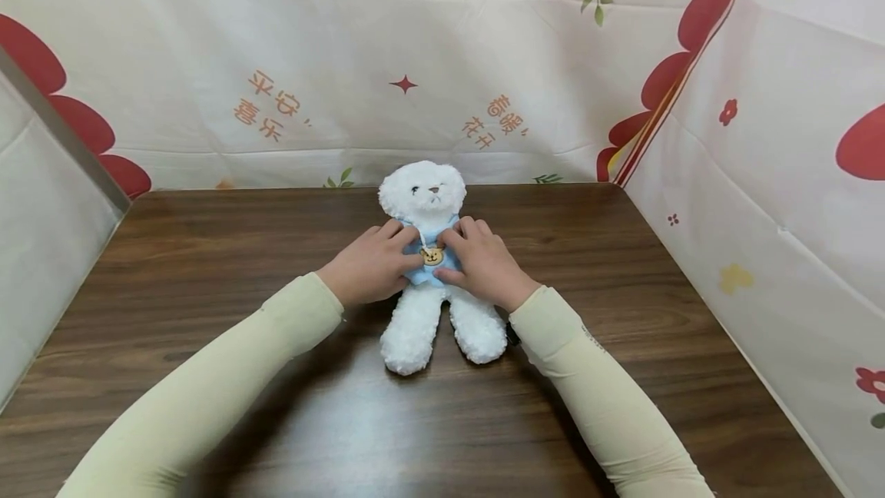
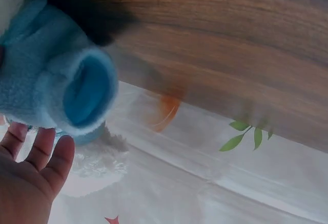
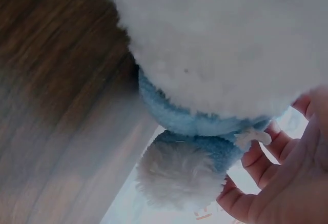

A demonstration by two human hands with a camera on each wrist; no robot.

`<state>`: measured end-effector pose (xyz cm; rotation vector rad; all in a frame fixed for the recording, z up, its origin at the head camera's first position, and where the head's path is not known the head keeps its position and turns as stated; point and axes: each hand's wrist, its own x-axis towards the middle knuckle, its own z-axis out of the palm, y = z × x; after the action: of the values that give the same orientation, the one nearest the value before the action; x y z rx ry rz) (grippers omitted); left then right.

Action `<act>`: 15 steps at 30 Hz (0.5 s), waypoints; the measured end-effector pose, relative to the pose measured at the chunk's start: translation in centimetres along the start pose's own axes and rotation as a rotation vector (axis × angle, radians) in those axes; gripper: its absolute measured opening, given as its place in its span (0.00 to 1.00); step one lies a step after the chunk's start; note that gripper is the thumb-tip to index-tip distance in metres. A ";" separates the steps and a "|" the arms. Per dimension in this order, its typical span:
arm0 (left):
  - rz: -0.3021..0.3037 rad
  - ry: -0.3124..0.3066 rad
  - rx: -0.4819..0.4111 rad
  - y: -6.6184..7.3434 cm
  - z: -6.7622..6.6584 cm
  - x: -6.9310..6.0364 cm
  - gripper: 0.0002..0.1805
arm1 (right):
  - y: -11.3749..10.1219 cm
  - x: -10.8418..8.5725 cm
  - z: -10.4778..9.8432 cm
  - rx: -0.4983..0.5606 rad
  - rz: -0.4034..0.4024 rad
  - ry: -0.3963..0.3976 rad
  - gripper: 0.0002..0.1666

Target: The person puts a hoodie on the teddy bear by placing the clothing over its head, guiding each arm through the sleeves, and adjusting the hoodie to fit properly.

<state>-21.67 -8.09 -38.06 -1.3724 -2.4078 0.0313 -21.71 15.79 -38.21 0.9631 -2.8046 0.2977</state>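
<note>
A white plush teddy bear (image 1: 423,184) lies face up on the brown wooden table, its head away from me and its legs toward me. It wears a light blue top (image 2: 31,75) with a small bear-face emblem (image 1: 432,257) and a white cord on the chest. My left hand (image 1: 373,263) grips the top at the bear's left-of-view side. On the other side my right hand (image 1: 484,263) holds it with curled fingers and thumb. An open blue sleeve end shows in the left wrist view, with no paw visible in it. The bear's back is hidden.
The wooden table (image 1: 228,267) reaches to a printed white cloth (image 1: 346,44) hanging behind it. More cloth (image 1: 767,137) stands along the right side, and a pale panel (image 1: 41,167) borders the left. A small black object (image 1: 512,334) shows under my right wrist.
</note>
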 end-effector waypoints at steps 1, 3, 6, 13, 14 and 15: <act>0.004 0.000 0.008 0.0 0.0 0.1 0.11 | -0.1 0.0 0.0 -0.005 -0.001 -0.001 0.23; 0.005 0.000 0.026 0.1 0.1 0.1 0.12 | -0.2 0.0 0.0 -0.014 -0.008 0.000 0.22; -0.002 0.003 0.042 0.3 0.1 0.1 0.13 | -0.3 0.0 0.0 -0.018 -0.023 0.001 0.22; -0.026 -0.014 0.063 0.9 0.3 -0.2 0.07 | -0.1 0.0 0.1 -0.014 -0.012 0.000 0.22; -0.029 -0.017 0.067 0.9 0.3 -0.2 0.08 | 0.0 0.0 0.2 -0.015 -0.014 0.002 0.22; -0.031 -0.019 0.070 0.9 0.4 -0.2 0.08 | 0.0 0.0 0.2 -0.015 -0.015 0.002 0.22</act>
<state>-20.96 -7.69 -38.66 -1.3099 -2.4189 0.1194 -21.70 15.72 -38.41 0.9794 -2.7928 0.2752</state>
